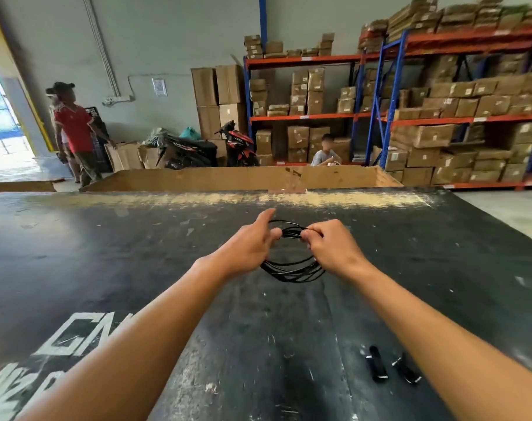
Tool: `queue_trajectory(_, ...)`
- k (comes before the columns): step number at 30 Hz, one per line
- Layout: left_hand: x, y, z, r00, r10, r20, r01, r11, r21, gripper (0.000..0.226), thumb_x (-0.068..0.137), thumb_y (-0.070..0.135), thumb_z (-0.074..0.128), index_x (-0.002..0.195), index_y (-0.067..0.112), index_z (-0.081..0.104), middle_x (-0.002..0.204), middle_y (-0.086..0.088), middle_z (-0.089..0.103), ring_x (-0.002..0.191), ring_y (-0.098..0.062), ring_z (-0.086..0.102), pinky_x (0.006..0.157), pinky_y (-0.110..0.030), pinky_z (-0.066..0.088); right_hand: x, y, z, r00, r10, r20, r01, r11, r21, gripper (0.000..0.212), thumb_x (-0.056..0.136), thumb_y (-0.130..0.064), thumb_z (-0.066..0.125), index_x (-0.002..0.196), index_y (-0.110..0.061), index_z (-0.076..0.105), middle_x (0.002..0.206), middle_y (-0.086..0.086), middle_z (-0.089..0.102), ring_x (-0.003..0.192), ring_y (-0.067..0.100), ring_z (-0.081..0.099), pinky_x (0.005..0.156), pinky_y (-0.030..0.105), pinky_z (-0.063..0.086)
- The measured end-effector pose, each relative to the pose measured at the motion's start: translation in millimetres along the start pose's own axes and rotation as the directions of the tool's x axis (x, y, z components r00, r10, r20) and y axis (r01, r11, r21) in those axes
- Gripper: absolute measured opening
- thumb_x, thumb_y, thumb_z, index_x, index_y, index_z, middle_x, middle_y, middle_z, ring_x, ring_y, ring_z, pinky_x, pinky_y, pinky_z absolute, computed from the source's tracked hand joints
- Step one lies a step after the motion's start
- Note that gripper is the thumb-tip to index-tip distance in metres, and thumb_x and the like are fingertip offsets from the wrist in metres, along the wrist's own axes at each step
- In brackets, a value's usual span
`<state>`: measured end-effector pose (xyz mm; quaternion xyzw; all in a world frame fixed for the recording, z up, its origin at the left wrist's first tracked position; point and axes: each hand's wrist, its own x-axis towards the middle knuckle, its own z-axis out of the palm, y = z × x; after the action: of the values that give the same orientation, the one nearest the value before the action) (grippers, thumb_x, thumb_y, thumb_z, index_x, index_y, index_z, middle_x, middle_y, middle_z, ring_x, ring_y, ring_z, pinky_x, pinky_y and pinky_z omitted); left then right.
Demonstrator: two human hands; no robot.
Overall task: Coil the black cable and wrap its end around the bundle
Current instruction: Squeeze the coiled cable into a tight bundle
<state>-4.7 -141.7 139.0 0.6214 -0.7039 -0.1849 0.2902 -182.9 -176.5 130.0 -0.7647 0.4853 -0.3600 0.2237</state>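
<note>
The black cable (293, 270) is wound into a round coil of several thin loops, held up above the black table (137, 244) between both hands. My left hand (248, 244) grips the coil's left side, its index finger sticking out forward. My right hand (330, 246) pinches strands at the coil's top right, thumb and fingers closed on them. The lower loops hang free between my wrists. The cable's end cannot be told apart from the loops.
Two small black bundles (378, 367) lie near my right forearm on the table. A long cardboard box (243, 179) stands beyond the far edge. Shelves with cartons (441, 117), motorbikes (240, 145), a standing person (74, 132) and a seated person (325, 153) are behind.
</note>
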Motion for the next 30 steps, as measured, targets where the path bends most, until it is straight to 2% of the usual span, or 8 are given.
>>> queue_trajectory(3,2,12,16,0.988,0.145,0.047,-0.151,0.909,0.388,0.086,0.097,0.037,0.054,0.154,0.029,-0.01,0.116,-0.013,0.054,0.102,-0.034,0.058,0.088,-0.043,0.047,-9,13,-14,0.999,0.04,0.014,-0.039,0.998,-0.058,0.04,0.095,-0.021,0.054,0.063,0.003,0.055,0.053,0.006,0.047,0.049,0.017,0.041,0.053,0.03,0.034)
queue_trajectory(6,8,22,33,0.97,0.207,0.128,-0.241,0.732,0.638,0.07,0.098,0.033,0.052,0.153,0.014,0.014,0.132,-0.017,0.043,0.117,-0.036,0.052,0.095,-0.048,0.047,-18,24,-24,0.998,0.051,0.036,-0.048,0.995,-0.083,0.038,0.094,-0.018,0.054,0.063,0.003,0.055,0.054,0.008,0.047,0.052,0.019,0.042,0.055,0.032,0.034)
queue_trajectory(10,10,40,52,0.978,0.091,0.187,-0.136,0.959,0.249,0.019,0.095,0.009,0.044,0.113,0.009,0.051,0.106,-0.01,0.066,0.094,-0.028,0.064,0.083,-0.043,0.052,-25,35,-40,0.997,0.064,0.043,-0.06,0.995,-0.073,0.036,0.094,-0.018,0.055,0.066,0.005,0.057,0.054,0.007,0.045,0.049,0.017,0.038,0.053,0.033,0.029)
queue_trajectory(12,12,46,62,0.975,-0.01,0.222,-0.005,0.998,0.07,0.018,0.095,0.007,0.039,0.103,0.007,0.056,0.087,-0.003,0.064,0.077,-0.022,0.061,0.076,-0.043,0.054,-30,41,-46,0.997,0.056,0.049,-0.051,0.993,-0.102,0.037,0.094,-0.019,0.055,0.064,0.003,0.057,0.053,0.006,0.046,0.048,0.017,0.039,0.054,0.033,0.03)
queue_trajectory(17,8,55,82,0.938,-0.1,0.333,0.13,0.989,-0.068,0.022,0.102,0.011,0.039,0.094,0.004,0.057,0.069,-0.001,0.05,0.063,-0.015,0.043,0.061,-0.029,0.037,-47,66,-49,0.996,0.015,0.091,0.008,0.971,-0.241,0.038,0.098,-0.025,0.05,0.064,-0.009,0.055,0.056,0.0,0.053,0.064,0.028,0.054,0.067,0.037,0.04)
queue_trajectory(21,2,53,93,0.925,-0.144,0.351,0.202,0.97,-0.133,0.028,0.104,0.017,0.038,0.081,0.015,0.054,0.066,-0.001,0.043,0.06,-0.014,0.038,0.057,-0.029,0.033,-60,79,-43,0.986,-0.028,0.167,0.08,0.945,-0.316,0.027,0.1,-0.025,0.046,0.081,-0.01,0.057,0.078,0.007,0.062,0.08,0.037,0.058,0.063,0.037,0.037)
queue_trajectory(25,-3,48,101,0.944,-0.162,0.288,0.191,0.979,-0.072,0.027,0.101,0.026,0.046,0.083,0.012,0.06,0.063,0.002,0.048,0.057,-0.015,0.041,0.057,-0.029,0.034,-67,81,-41,0.963,0.015,0.27,0.105,0.899,-0.424,0.012,0.091,-0.005,0.048,0.083,-0.015,0.046,0.107,0.015,0.068,0.101,0.04,0.063,0.072,0.04,0.047)
queue_trajectory(30,-14,52,100,0.951,-0.203,0.234,0.286,0.866,-0.41,0.033,0.097,0.036,0.056,0.078,0.009,0.06,0.057,0.003,0.045,0.05,-0.011,0.038,0.053,-0.026,0.033,-76,70,-42,0.979,0.021,0.202,0.084,0.862,-0.5,0.013,0.087,-0.003,0.041,0.095,-0.009,0.049,0.113,0.018,0.068,0.103,0.043,0.061,0.078,0.048,0.05)
